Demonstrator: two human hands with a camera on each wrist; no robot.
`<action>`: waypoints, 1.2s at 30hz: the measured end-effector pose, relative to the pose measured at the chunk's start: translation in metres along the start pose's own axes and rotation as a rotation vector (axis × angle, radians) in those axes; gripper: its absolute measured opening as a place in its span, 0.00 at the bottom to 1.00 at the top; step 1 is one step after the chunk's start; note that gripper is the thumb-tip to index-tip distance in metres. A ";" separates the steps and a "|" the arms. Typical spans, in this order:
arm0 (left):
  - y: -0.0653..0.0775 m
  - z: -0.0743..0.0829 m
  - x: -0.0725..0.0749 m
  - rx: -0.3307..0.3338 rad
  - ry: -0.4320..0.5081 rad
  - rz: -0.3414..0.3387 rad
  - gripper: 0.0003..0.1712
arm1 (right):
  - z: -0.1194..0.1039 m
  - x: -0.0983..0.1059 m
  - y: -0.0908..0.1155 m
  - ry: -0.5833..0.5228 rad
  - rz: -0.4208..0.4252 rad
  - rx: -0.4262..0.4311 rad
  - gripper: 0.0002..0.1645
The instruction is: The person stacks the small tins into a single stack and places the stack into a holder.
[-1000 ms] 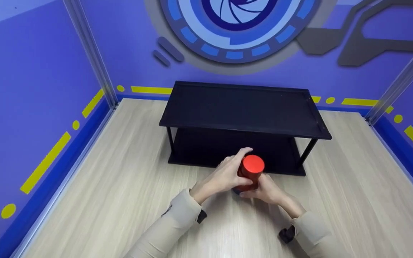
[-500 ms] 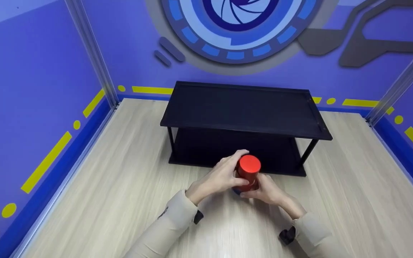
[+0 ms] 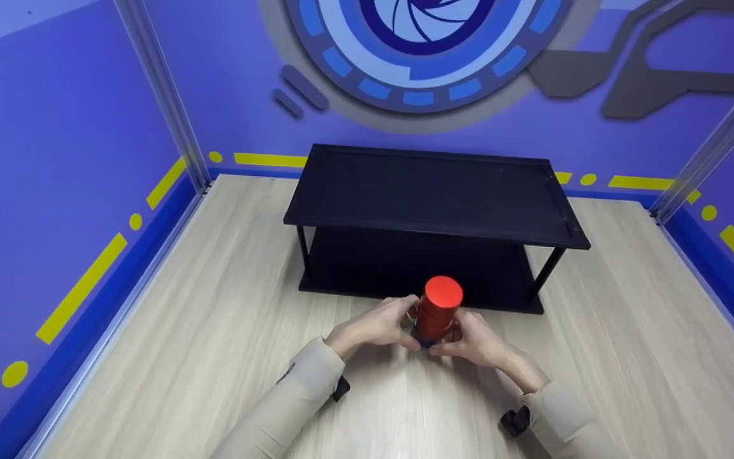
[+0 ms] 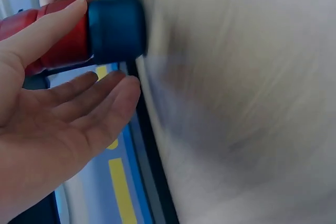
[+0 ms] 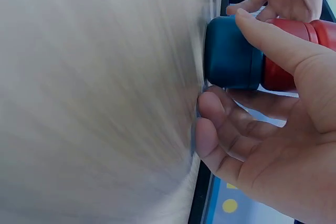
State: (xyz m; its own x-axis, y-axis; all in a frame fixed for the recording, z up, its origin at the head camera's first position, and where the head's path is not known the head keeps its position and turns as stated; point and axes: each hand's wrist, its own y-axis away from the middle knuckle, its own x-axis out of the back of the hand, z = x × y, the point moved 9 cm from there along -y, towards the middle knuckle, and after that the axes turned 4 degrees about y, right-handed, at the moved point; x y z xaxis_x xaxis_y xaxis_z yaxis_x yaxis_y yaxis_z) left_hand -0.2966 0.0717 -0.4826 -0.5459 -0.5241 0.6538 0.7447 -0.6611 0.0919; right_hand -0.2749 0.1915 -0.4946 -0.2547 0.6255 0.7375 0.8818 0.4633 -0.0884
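A red and blue cylindrical bottle [image 3: 441,303] stands upright on the table in front of the black shelf, its red end on top. In both wrist views its blue end [image 4: 116,29] is down at the tabletop. My left hand [image 3: 374,326] is round the bottle's left side. Its thumb passes across the red part in the left wrist view, while the fingers are loosely straight with a gap from the bottle. My right hand [image 3: 483,344] holds the lower part from the right, thumb on the blue section [image 5: 231,53] and fingers bent on the opposite side.
Just behind the bottle stands a black two-tier shelf [image 3: 434,194] with thin posts and an open front. Its lower board [image 3: 354,264] lies close beyond my hands. Blue printed panels [image 3: 74,159] enclose the wooden table [image 3: 214,319] at the back and sides.
My left hand has slid down the bottle from near the red top and loosened round it. The bottle shifted slightly left and now looks straighter. My right hand stays low on it.
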 end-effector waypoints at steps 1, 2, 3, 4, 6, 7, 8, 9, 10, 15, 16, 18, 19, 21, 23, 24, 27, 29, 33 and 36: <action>-0.001 0.000 -0.001 -0.008 0.003 0.001 0.35 | -0.001 0.000 0.000 -0.004 0.007 0.007 0.33; -0.002 0.000 -0.002 -0.016 0.006 0.003 0.35 | -0.001 0.000 -0.001 -0.006 0.014 0.011 0.33; -0.003 0.001 -0.003 -0.023 0.013 0.005 0.34 | -0.002 0.000 -0.001 -0.005 0.022 0.016 0.32; -0.004 0.001 -0.004 -0.032 0.012 0.009 0.33 | -0.002 0.000 -0.001 -0.006 0.029 0.018 0.32; -0.006 0.001 -0.005 -0.044 0.014 0.022 0.32 | -0.002 0.000 -0.002 -0.006 0.040 0.022 0.31; -0.007 0.001 -0.005 -0.049 0.015 0.029 0.31 | -0.002 0.000 -0.002 -0.005 0.045 0.023 0.30; -0.008 0.001 -0.006 -0.051 0.015 0.035 0.30 | -0.002 0.000 -0.002 -0.003 0.050 0.026 0.30; -0.009 0.000 -0.006 -0.055 0.014 0.041 0.29 | -0.003 0.001 -0.002 -0.002 0.055 0.030 0.29; -0.009 0.000 -0.006 -0.055 0.011 0.047 0.28 | -0.003 0.001 -0.002 -0.003 0.058 0.035 0.29; -0.011 -0.001 -0.006 -0.050 0.024 0.060 0.27 | -0.005 0.003 -0.002 -0.005 0.069 0.059 0.28; -0.011 -0.001 -0.006 -0.050 0.035 0.058 0.27 | -0.005 0.004 -0.002 -0.003 0.069 0.060 0.28; -0.011 0.001 -0.005 -0.053 0.053 0.056 0.27 | -0.005 0.005 -0.002 0.003 0.071 0.062 0.29; -0.011 0.002 -0.005 -0.057 0.058 0.056 0.27 | -0.006 0.007 -0.003 0.008 0.073 0.063 0.29; -0.011 0.005 -0.003 -0.068 0.061 0.058 0.27 | -0.008 0.009 -0.003 0.020 0.078 0.068 0.30; -0.011 0.009 0.000 -0.080 0.047 0.065 0.26 | -0.010 0.013 -0.005 0.026 0.081 0.068 0.30; -0.011 0.011 0.001 -0.087 0.038 0.071 0.26 | -0.011 0.015 -0.005 0.026 0.081 0.069 0.31; -0.012 0.018 0.008 -0.101 -0.001 0.090 0.26 | -0.015 0.023 -0.008 0.027 0.079 0.074 0.31; -0.013 0.023 0.013 -0.108 -0.019 0.098 0.26 | -0.018 0.029 -0.010 0.031 0.075 0.075 0.32; -0.015 0.031 0.023 -0.108 -0.034 0.086 0.25 | -0.024 0.040 -0.015 0.032 0.053 0.081 0.33; -0.017 0.037 0.031 -0.109 -0.041 0.076 0.24 | -0.029 0.048 -0.018 0.021 0.025 0.080 0.32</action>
State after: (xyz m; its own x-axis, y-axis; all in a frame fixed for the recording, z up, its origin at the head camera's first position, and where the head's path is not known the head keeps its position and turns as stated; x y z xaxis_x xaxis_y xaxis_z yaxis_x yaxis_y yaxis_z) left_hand -0.3117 0.0866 -0.4366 -0.4722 -0.5538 0.6858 0.7355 -0.6763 -0.0398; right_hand -0.2915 0.1947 -0.4383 -0.2237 0.6245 0.7483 0.8532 0.4966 -0.1594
